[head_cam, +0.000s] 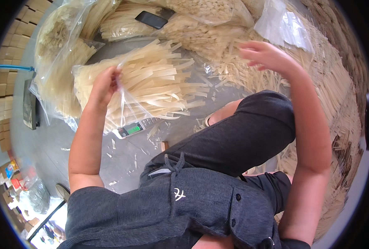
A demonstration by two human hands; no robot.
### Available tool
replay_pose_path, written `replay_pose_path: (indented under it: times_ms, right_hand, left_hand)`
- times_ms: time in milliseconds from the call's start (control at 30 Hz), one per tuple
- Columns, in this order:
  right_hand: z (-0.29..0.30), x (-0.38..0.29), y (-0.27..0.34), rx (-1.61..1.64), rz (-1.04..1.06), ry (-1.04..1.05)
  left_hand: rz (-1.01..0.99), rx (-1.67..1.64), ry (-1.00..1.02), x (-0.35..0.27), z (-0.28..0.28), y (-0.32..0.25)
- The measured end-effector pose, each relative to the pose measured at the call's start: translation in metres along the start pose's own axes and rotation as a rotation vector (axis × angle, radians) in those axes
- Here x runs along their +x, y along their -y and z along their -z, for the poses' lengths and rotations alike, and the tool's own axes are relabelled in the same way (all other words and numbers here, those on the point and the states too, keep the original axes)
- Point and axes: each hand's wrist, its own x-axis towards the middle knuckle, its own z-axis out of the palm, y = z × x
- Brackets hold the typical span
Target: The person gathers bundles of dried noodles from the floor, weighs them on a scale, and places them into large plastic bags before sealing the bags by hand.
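Observation:
My left hand [106, 83] pinches the gathered edge of a clear plastic bag [125, 102]. Inside the bag lies a thick bundle of flat, pale strips [153, 77], their loose ends fanning out of its mouth to the right. Under the bundle's near side shows a digital scale [131, 129] with a lit green display and keys. My right hand [261, 56] is raised over the pile of loose strips [240, 73] at the right, slightly blurred, fingers spread; whether a strip lies between its fingertips or behind them is hard to tell.
Filled plastic bags of strips [59, 62] stand at the left and back. A black smartphone [151, 19] rests on the bundles. An empty-looking plastic bag [282, 26] lies at the back right. Strip scraps litter the grey floor [122, 162]. Stacked cardboard boxes [3, 81] line the left.

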Motion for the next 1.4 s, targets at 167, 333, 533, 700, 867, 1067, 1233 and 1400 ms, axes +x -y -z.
replay_pose_path:
  times_ms: [167,333,533,700,867,1067,1233,1400]
  right_hand:
    - [-0.109,0.057,0.072,-0.056,0.033,0.340]
    - [-0.170,0.046,0.073,0.473,0.135,0.186]
    - [-0.032,-0.022,0.047,0.600,0.179,-0.331]
    - [0.065,-0.093,0.002,0.456,0.426,-0.972]
    - [0.137,-0.156,-0.026,-0.223,0.473,-1.500]
    - [0.105,-0.138,-0.064,-0.523,0.384,-1.467]
    - [0.008,-0.075,-0.100,-0.439,0.224,-1.086]
    - [-0.072,-0.094,-0.158,-0.217,0.245,-0.907]
  left_hand:
    - [-0.153,0.109,0.135,-0.014,-0.016,-0.002]
    - [-0.286,0.048,0.227,-0.025,-0.052,-0.044]
    - [-0.378,-0.188,0.503,-0.068,-0.188,-0.118]
    - [-0.585,-0.475,1.202,-0.058,-0.293,-0.177]
    - [-0.740,-0.614,1.614,-0.097,-0.407,-0.176]
    - [-0.289,-0.447,0.947,-0.165,-0.446,-0.119]
    - [0.074,0.058,0.836,-0.032,-0.436,-0.031]
    - [0.218,0.204,0.748,-0.042,-0.431,0.077]
